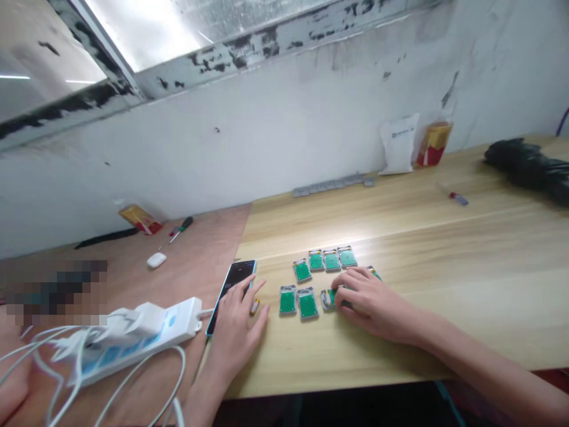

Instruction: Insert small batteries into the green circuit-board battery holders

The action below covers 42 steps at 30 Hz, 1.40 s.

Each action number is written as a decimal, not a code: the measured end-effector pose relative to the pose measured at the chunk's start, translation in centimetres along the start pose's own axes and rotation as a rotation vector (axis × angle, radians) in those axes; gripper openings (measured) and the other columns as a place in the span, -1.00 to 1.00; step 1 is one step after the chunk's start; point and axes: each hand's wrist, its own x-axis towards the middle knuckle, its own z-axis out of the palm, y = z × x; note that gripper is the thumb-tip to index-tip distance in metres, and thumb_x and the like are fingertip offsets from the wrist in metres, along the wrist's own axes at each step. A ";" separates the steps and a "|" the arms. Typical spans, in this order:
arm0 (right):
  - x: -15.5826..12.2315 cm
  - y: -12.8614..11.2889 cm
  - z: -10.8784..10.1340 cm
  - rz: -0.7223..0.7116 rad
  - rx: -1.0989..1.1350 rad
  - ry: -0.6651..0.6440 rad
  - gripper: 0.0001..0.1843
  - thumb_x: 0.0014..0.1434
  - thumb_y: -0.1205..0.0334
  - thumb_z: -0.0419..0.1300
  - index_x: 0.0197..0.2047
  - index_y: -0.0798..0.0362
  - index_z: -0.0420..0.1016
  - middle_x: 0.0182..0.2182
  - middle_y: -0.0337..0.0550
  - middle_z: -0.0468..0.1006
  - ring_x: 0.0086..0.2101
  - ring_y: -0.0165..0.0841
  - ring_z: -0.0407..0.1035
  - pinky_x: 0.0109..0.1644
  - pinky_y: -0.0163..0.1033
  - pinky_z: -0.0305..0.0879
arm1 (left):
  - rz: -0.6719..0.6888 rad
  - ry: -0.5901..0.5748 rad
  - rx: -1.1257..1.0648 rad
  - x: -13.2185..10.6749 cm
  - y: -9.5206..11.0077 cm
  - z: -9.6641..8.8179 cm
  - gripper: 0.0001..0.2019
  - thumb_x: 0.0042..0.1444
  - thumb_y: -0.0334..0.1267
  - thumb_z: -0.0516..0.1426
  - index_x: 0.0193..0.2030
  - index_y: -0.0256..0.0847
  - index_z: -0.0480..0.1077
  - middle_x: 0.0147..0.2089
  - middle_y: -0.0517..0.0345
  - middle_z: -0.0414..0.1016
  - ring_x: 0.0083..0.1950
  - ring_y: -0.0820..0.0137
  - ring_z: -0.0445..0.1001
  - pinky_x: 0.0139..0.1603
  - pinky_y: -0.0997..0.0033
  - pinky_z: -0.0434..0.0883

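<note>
**While the right hand (373, 308) clenches over a green board (328, 298), the left hand (235, 332) lies open**

A pale wooden surface (400, 249) runs along a stained white wall (267, 130), and a reddish wooden surface (133, 255) adjoins it on the left. A white power strip (146, 338) lies across the near left, with a white charger (133, 320) plugged in and white cables (137, 379) looping around it. A black bag (524, 163) sits far right, while a white pouch (399, 143), a red and gold box (433, 144) and a row of grey blocks (333, 185) line the far edge.

A phone (231, 290) lies just left of the boards, its screen dark. The left hand, released and spread, rests by its near edge. Seven other metal-framed green boards lie around the right hand: four in a far row (331, 260), two near (307, 303), and one (374, 273) peeking past its fingers, which seem to grip the nearest board but hide most of it. A small gold cylinder (255, 306) sits just beside the left fingertips.
</note>
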 end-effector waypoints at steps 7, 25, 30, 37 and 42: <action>0.3 0.6 0.4 0.020 -0.002 0.012 -0.86 0.25 0.36 0.11 -0.12 0.02 0.41 -0.15 -0.14 0.52 -0.06 -0.24 0.30 0.12 -0.04 0.11 | 0.318 -0.086 -0.171 3.5 7.1 1.7 -0.83 0.26 -0.30 0.09 -0.05 -0.11 0.43 0.13 0.08 0.45 0.19 0.23 0.35 0.27 0.00 0.22; 0.0 0.6 0.3 -0.001 -0.001 0.029 -0.88 0.31 0.31 0.09 -0.16 0.03 0.46 -0.13 -0.12 0.56 -0.06 -0.23 0.30 0.11 -0.05 0.11 | 0.526 -0.107 -0.182 6.0 7.1 2.2 -0.86 0.28 -0.32 0.10 -0.13 -0.11 0.50 -0.08 0.24 0.59 0.05 0.30 0.44 0.28 0.03 0.21; 0.1 0.6 0.2 0.010 -0.007 0.023 -0.86 0.32 0.31 0.07 -0.14 0.03 0.46 -0.12 -0.10 0.56 -0.06 -0.22 0.30 0.10 -0.05 0.12 | 0.530 -0.098 -0.143 5.8 6.9 2.4 -0.86 0.26 -0.33 0.13 -0.11 -0.12 0.49 -0.06 0.20 0.58 0.09 0.28 0.42 0.25 0.04 0.25; -0.1 0.2 0.0 0.009 0.000 0.025 -0.87 0.31 0.33 0.09 -0.16 0.02 0.46 -0.12 -0.14 0.56 -0.07 -0.23 0.29 0.12 -0.04 0.12 | 0.539 -0.094 -0.152 5.7 6.8 2.2 -0.86 0.26 -0.31 0.13 -0.11 -0.07 0.50 -0.07 0.25 0.57 0.08 0.33 0.40 0.26 0.08 0.23; -0.1 0.0 -0.1 0.008 0.019 0.030 -0.86 0.31 0.33 0.08 -0.16 0.00 0.46 -0.14 -0.15 0.56 -0.07 -0.23 0.29 0.15 -0.03 0.10 | 0.562 -0.085 -0.106 5.9 6.9 2.2 -0.89 0.26 -0.34 0.13 -0.18 -0.16 0.50 -0.20 0.18 0.58 0.03 0.33 0.42 0.25 0.11 0.24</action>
